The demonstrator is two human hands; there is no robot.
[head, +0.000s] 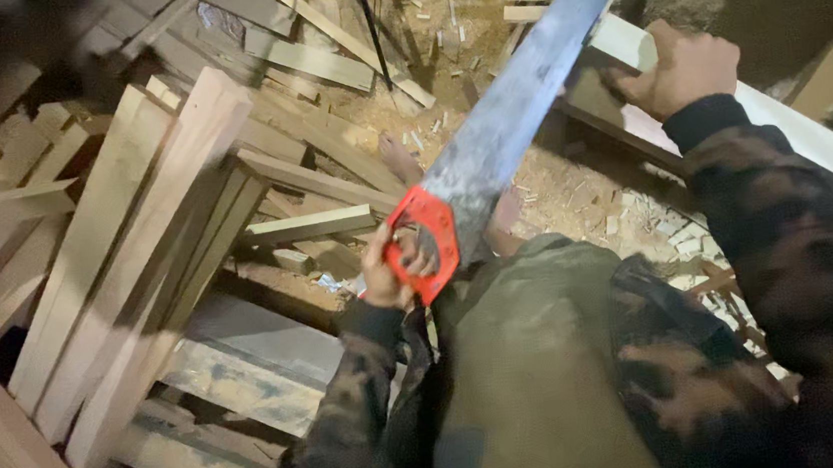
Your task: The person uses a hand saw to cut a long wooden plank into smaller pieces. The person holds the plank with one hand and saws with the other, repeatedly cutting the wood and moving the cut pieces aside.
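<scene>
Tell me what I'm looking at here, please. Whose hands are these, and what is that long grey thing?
This picture comes from a camera worn on a person's head, so you look down the way they do. The two hands are that person's own. The left hand is wrapped around the red handle of a hand saw; the long grey thing is its blade, reaching up and away. The right hand presses down on a pale wooden board, and the blade seems to run up to that board. On the left, many wooden planks lean together in a stack. Below, the ground is covered with sawdust and little offcuts, and a bare foot shows there. The picture is a bit blurry.
</scene>
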